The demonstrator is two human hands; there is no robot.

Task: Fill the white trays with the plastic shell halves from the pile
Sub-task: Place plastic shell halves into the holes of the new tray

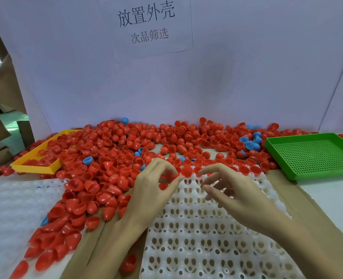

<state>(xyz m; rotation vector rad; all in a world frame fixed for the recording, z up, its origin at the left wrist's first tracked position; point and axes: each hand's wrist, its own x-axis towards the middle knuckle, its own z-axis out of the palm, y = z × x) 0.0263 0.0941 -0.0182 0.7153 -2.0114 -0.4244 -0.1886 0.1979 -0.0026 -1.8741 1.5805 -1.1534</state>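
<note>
A red shell (186, 170) is held at the far edge of the white tray (206, 238), between the fingertips of both hands. The left hand (152, 190) has thumb and forefinger curled in a pinch at the shell's left side, with more red plastic showing inside its grip; whether that is a second shell cannot be told. The right hand (233, 196) is loosely spread, its forefinger reaching toward the shell's right side; contact cannot be confirmed, and nothing is enclosed by it.

The far row of the tray is already seated with red shells (249, 170); the near rows remain unfilled. The pile (116, 154) lies just beyond and to the left, spilling over a yellow tray (34, 168). A few blue shells (249, 144) are mixed in, a green tray (315, 156) sits to the right, and another white tray (15, 208) to the left.

For a clean placement, the shell should be turned to match its neighbours, centred over the next free socket beside the filled row, and pressed straight down until seated. Filling should proceed row by row so that seated shells are not knocked loose. The free hand is best used to fetch the next shell from the pile.
</note>
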